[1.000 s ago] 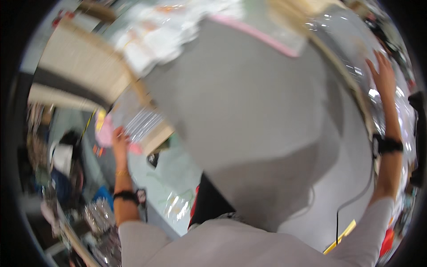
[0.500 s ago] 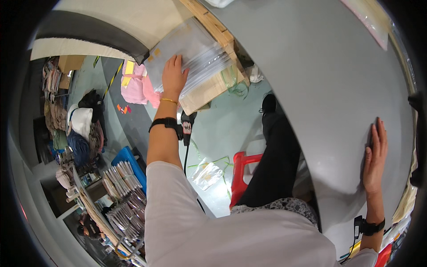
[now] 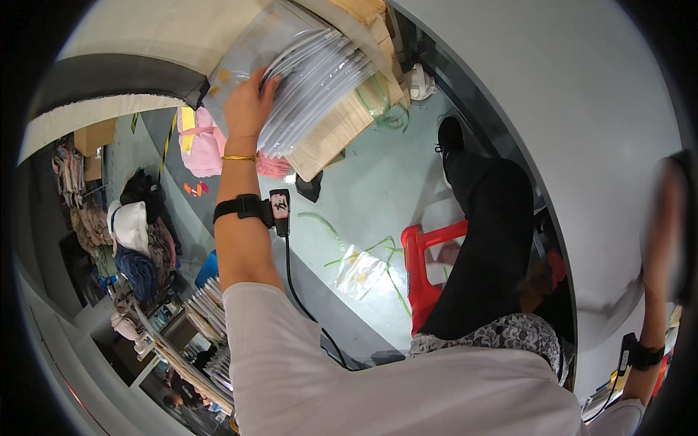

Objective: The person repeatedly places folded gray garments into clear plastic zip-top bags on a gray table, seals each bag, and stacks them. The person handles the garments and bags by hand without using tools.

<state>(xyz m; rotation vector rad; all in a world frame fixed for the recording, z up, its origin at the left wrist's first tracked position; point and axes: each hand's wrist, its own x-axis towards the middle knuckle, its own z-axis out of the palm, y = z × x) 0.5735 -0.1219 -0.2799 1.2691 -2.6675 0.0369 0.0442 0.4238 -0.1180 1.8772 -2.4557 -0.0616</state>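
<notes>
A grey table (image 3: 574,87) borders the pale floor (image 3: 363,182). Left hand (image 3: 247,107): thumb and fingers pinching stacked clear plastic bags (image 3: 316,98). Right hand (image 3: 662,229): blurred at table; finger opening cannot be determined.

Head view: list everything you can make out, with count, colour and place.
Plastic sleeves: stack, uncounted, clear grey, upper middle
Wooden board: 1, tan, beneath sleeves
Fabric bundle: 1, pink, left of board
Table: 1, grey, right
Stool: 1, red, beside the leg
Plastic bag: 1, clear, floor
Straps: several, green, mostly floor
Clothing: several, mixed colours, far left
Co-worker: 1, dark top, lower left
Wrist devices: 2, black, one per forearm
Shoe: 1, black, floor
Left hand: 1, bare, at sleeves
Right hand: 1, blurred, far right
</notes>
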